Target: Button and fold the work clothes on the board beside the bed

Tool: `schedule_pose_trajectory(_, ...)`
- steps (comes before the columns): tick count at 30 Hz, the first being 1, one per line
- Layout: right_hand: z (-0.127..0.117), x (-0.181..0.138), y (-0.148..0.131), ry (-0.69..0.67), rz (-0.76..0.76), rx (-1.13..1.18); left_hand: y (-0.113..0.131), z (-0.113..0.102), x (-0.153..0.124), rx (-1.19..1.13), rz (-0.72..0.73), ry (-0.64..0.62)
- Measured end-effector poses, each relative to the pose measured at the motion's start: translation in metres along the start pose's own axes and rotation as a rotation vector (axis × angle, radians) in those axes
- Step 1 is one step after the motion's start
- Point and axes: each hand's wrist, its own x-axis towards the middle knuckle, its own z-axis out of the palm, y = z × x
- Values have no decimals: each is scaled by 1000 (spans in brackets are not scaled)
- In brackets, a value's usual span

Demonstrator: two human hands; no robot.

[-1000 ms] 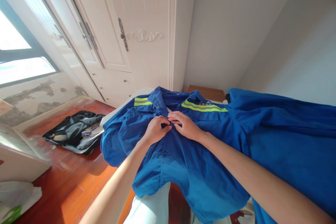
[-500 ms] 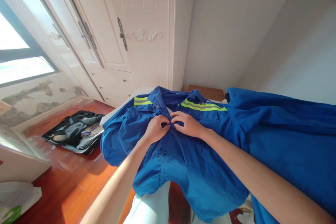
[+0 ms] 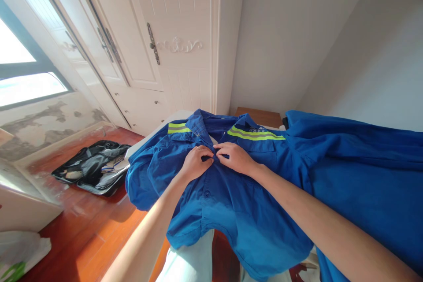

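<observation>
A blue work jacket (image 3: pixel 231 211) with yellow-green and grey stripes across the chest lies spread out in front of me, collar away from me. My left hand (image 3: pixel 197 162) pinches the left front edge just under the collar opening. Close beside it, my right hand (image 3: pixel 236 157) pinches the other front edge, fingertips nearly meeting those of the left. Whatever small part sits between the fingertips is hidden. Lower on the front placket a button (image 3: pixel 207 194) shows. The jacket's lower hem hangs over toward my legs.
More blue cloth (image 3: pixel 366 189) lies to the right of the jacket. An open black suitcase (image 3: pixel 90 167) with clothes rests on the red wooden floor at left. Behind stand a white wardrobe (image 3: pixel 185 22) and a brown wooden piece (image 3: pixel 259 116). A plastic bag (image 3: pixel 24 251) is at lower left.
Both hands stay at the same place on the jacket's front edges, with only slight finger movement. The view has shifted very slightly.
</observation>
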Motion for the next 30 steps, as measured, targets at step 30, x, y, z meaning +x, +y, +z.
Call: schedule_pose_trajectory(30,1,3,2,7,230,185,1,-2,-2,-25,-17,-5)
